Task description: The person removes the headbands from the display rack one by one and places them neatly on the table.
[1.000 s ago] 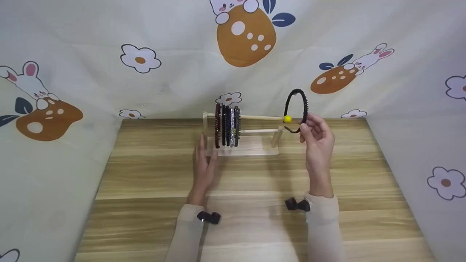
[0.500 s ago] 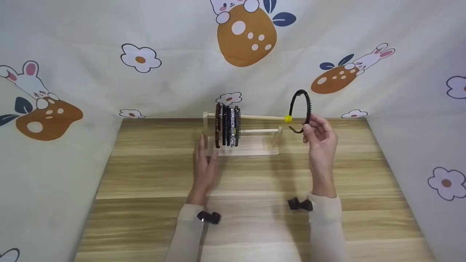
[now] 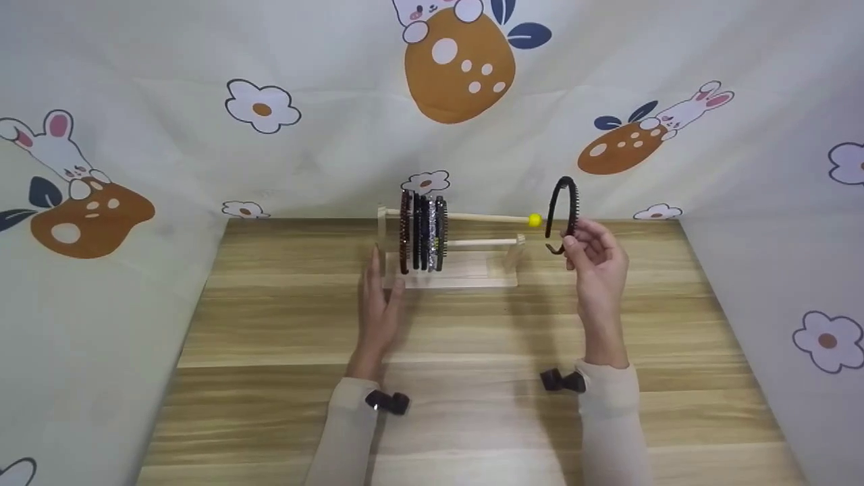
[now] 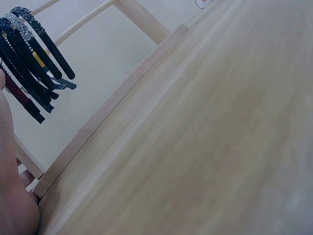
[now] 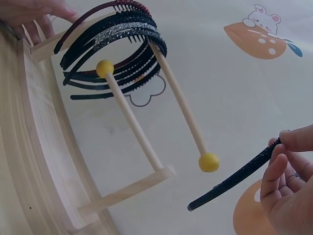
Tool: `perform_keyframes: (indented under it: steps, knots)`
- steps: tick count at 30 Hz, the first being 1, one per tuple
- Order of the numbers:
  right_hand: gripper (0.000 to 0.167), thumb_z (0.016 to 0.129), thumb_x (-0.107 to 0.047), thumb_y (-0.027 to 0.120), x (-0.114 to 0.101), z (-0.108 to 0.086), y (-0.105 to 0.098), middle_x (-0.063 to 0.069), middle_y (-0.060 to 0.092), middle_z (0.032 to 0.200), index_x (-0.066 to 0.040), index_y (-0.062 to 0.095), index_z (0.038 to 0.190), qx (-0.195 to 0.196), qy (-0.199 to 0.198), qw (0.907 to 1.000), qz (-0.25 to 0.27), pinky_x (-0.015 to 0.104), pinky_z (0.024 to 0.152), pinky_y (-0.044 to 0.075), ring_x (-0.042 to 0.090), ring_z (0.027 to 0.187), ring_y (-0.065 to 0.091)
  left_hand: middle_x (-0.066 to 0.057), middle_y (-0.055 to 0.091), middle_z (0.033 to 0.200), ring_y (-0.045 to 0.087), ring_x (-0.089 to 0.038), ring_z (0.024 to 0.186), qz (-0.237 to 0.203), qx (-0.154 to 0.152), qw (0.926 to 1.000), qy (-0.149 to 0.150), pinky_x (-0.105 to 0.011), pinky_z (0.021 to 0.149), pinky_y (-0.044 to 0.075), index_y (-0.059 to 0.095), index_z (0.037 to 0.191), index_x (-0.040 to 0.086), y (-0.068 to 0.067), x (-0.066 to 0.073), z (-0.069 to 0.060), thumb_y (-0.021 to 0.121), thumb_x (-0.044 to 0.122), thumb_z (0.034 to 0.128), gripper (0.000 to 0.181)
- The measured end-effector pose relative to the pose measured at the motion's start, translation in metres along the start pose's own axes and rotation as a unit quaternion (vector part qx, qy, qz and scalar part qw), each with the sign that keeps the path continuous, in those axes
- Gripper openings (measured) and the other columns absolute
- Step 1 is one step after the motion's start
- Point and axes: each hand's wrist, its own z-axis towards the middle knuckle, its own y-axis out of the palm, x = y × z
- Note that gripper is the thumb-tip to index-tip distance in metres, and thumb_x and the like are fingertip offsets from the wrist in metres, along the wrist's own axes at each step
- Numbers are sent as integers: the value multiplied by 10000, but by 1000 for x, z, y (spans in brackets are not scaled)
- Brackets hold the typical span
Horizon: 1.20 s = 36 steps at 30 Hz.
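So I'm standing here watching someone at a wooden rack (image 3: pixel 499 281), and the right hand (image 3: pixel 599 266) has a black band (image 3: pixel 574 202) pinched by its side, thumb against fingers, the other fingers loosely curled in. It's held upright, just beyond the right end of the top rod (image 3: pixel 489 218), apart from the yellow ball (image 3: pixel 534 220) on the tip. My guess is that gripping one side keeps the rest of the loop out of the fingers' way, and the teeth along it probably give some grip.

The left hand (image 3: pixel 381 307) is pretty much straight-fingered, resting against the rack's left end with the thumb near the front edge. Looks like bracing to me, since a light rack like that would probably skid. It's not clutching any band.

The other bands (image 3: pixel 423 233) hang bunched at the left of the top rod, side by side, one dark red, one silvery and sparkly, mostly black otherwise. The rod is free on the right, so I figure that's the loading end, and the ball is likely a stopper. The lower rod (image 3: pixel 482 242) comes off the right post and pokes in toward the bunch.

Table's (image 3: pixel 283 324) streaky wood grain with a pale glare patch near the front. Creased cloth (image 3: pixel 337 155) walls it on three sides, printed with bunnies, orange fruit and outlined flowers.
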Motion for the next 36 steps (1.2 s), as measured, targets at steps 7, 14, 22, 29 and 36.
perform_keyframes:
  steps: [7,14,22,29,36]
  knots:
    - [310,947,223,693,6,0,-10,51,724,948,8,767,1157,106,165,9995,-263,175,592,507,113,761,635,-160,135,1854,142,-509,1668,-5,4,10000,41,-851,1257,127,137,1793,237,1,-1,0,448,561,1151,784]
    - [286,954,209,691,11,3,-22,44,749,946,41,761,1174,46,186,9978,-641,164,576,501,95,753,640,-162,117,1856,128,-516,1670,-36,-3,10000,-16,-852,1258,116,126,1793,227,1,-1,-1,442,600,1144,812]
    - [255,957,212,689,16,5,-35,19,770,932,105,740,1183,101,54,9948,-1012,156,584,518,85,732,643,-159,118,1859,89,-515,1680,-42,-30,9999,-99,-832,1276,68,119,1798,251,0,1,-2,439,589,1144,803]
    - [235,963,209,675,20,4,-44,11,783,927,118,733,1173,87,-8,9936,-1130,158,581,520,86,706,640,-176,124,1855,103,-500,1683,-65,-12,10000,-40,-826,1280,70,116,1800,262,0,1,-1,478,489,1152,776]
    - [254,966,208,644,24,3,-50,38,762,959,90,732,1174,156,92,9915,-1285,164,575,527,123,723,661,-142,106,1864,84,-492,1687,-25,-30,9999,-100,-831,1277,71,100,1801,317,0,2,-1,464,517,1156,766]
